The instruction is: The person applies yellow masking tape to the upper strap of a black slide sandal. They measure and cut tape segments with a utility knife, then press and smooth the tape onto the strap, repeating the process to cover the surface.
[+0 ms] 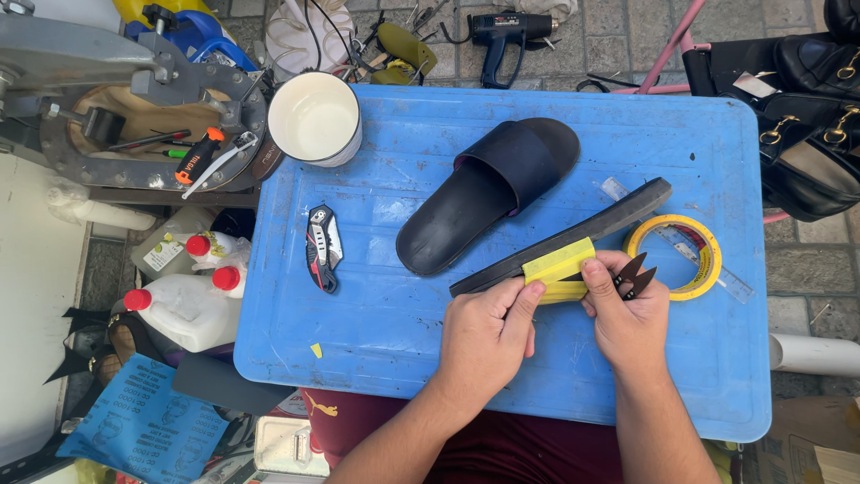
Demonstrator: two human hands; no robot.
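— While going from the left edge: what packages and labels?

— Blue sheets (143,426) with rows of dark print, low on the left. Above them, white plastic bottles (184,305) with red caps, one with a pale label on its side. Higher, a grey metal machine (134,99) with an orange-handled tool (194,157) laid on it.

— And on the blue plastic table (358,341)?

— Near the top left corner, a white round container (315,116), open. Below it, a folding utility knife (323,247), black and silver, flat on the top. Toward the middle, a black slide sandal (488,193), sole down.

— Then the hands?

— Left hand (488,341) closed around the lower end of a thin black sole (618,220), thumb along its edge, fingers curled under. Sole tilted, from the hands up to the right. Yellow tape (560,264) wrapped over the sole between both hands.

— Right hand?

— Right hand (627,314) pressing with the thumb on the yellow tape, and at the same time clasping small black snips (634,276), blades pointing up and right, slightly parted.

— Further right?

— Yellow tape roll (674,257) flat on the table, just beside the right hand, over a clear ruler (717,273). Past the table edge, black bags (806,134) with gold buckles. At the top, a dark heat gun (511,36) on the paving.
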